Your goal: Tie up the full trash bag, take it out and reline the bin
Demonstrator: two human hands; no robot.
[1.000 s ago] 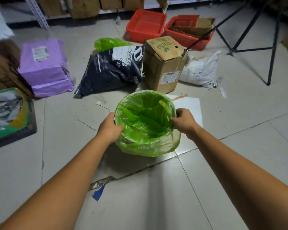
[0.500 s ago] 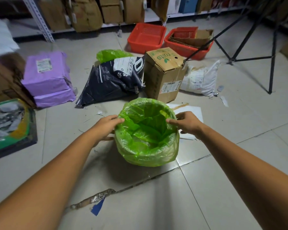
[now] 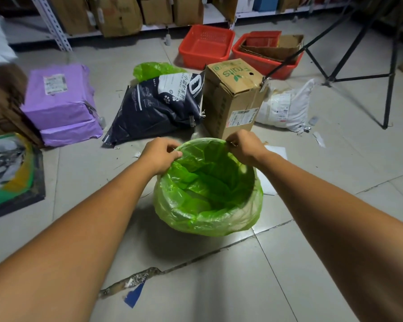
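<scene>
A round bin stands on the tiled floor, wrapped in a translucent green liner bag (image 3: 207, 212) that folds over its rim and hangs down the outside. The bin's own wall is hidden under the plastic. My left hand (image 3: 159, 154) pinches the liner's edge at the far left of the rim. My right hand (image 3: 242, 146) pinches the edge at the far right of the rim. Inside, only crumpled green plastic shows. A second green bag (image 3: 154, 69) lies farther back, behind a dark sack.
Behind the bin stand a cardboard fruit box (image 3: 233, 98), a dark pet-litter sack (image 3: 158, 105), a purple parcel (image 3: 61, 103) and a white sack (image 3: 286, 105). Two red baskets (image 3: 205, 46) sit near the shelves. Black tripod legs (image 3: 389, 73) stand at right.
Both hands have slid from the sides of the bin round to the far part of the rim, gripping the liner's edge there. The camera has come closer.
</scene>
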